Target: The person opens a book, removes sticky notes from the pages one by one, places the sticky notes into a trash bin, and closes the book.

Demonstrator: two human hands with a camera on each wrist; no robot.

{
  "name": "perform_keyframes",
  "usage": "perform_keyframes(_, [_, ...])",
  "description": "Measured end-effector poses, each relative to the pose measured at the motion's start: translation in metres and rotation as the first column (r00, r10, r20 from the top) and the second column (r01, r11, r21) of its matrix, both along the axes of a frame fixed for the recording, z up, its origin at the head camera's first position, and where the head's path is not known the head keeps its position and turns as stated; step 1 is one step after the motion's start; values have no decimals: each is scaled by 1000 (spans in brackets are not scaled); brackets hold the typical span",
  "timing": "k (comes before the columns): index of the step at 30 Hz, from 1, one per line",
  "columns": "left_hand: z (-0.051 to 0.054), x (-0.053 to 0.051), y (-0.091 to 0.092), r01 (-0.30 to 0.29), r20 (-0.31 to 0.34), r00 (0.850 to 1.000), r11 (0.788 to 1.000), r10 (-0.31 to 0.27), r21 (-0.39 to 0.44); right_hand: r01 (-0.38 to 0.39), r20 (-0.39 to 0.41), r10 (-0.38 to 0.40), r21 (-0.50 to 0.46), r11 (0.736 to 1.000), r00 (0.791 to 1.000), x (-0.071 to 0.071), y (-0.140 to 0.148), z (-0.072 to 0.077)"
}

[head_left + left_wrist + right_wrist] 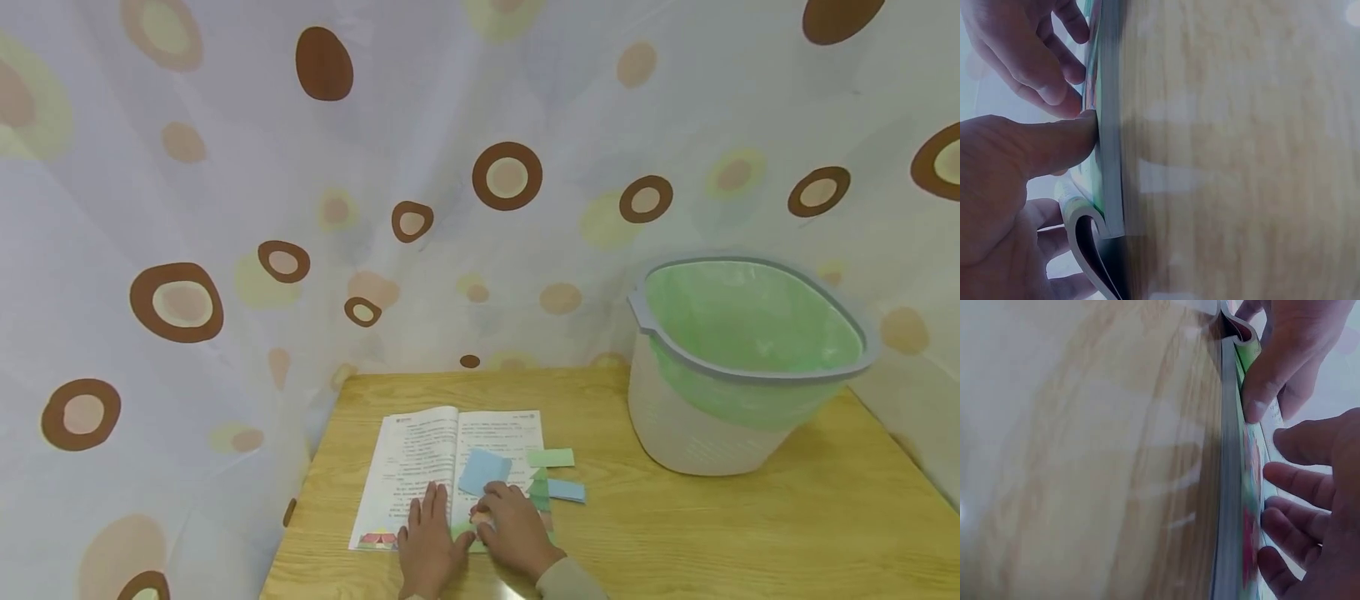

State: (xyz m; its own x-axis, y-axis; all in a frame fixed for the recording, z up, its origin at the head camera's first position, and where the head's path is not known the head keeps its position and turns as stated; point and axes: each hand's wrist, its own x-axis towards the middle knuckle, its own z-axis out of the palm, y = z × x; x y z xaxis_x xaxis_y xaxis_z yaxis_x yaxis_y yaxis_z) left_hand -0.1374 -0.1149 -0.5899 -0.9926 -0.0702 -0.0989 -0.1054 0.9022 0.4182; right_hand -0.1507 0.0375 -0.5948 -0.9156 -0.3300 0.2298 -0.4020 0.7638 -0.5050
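An open book (401,442) with printed text lies on the wooden table. My left hand (431,537) rests on its left page with fingers extended, and the thumb (1063,144) presses the lower page area just right of the spine. On the lower right page, my right hand (517,529) touches the paper with loosely bent fingers; the right wrist view shows thumb (1304,442) and fingers apart, nothing visible between them. A blue sticky note (480,471) lies tilted on the right page, just above the right fingertips. Whether they touch it is unclear.
A light green strip (553,457) and a blue strip (567,490) stick out past the book's right edge. A large plastic basket (720,433), pale with a green inside and grey rim, stands at the table's back right. A dotted curtain (450,125) hangs behind.
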Motion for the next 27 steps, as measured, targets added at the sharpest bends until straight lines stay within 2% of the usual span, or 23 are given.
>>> perform_keyframes(3, [1, -1, -1, -3, 0, 1000, 1000, 3, 17, -32, 95, 43, -110, 993, 995, -6, 2, 1])
perform_keyframes(6, [3, 0, -1, -7, 0, 1000, 1000, 7, 27, -51, 154, 84, -205, 977, 985, -10, 4, 4])
perform_keyframes(10, [5, -1, 0, -11, -2, 1000, 999, 11, 30, -29, 183, 70, -218, 975, 981, -13, 5, 8])
perform_keyframes(12, [6, -2, 0, -10, -4, 1000, 1000, 11, 30, -4, 216, 61, -255, 967, 974, -13, 5, 9])
perform_keyframes(15, [5, -2, 0, -10, -12, 1000, 999, 10, 31, 28, 269, 80, -378, 926, 960, -13, 7, 9])
perform_keyframes(18, [5, -2, 0, -4, -12, 1000, 1000, 4, 29, 66, 277, 77, -473, 879, 958, -14, 11, 10])
perform_keyframes(21, [4, -3, 0, -5, 1, 1000, 1000, 5, 29, 111, 261, 29, -508, 854, 965, -16, 18, 14])
perform_keyframes(25, [3, -4, 0, -16, 23, 1000, 999, 15, 32, 187, 223, -82, -504, 843, 971, -22, 33, 21])
perform_keyframes(27, [1, -4, 0, -23, 32, 999, 999, 22, 37, 238, 217, -148, -484, 842, 965, -26, 43, 24])
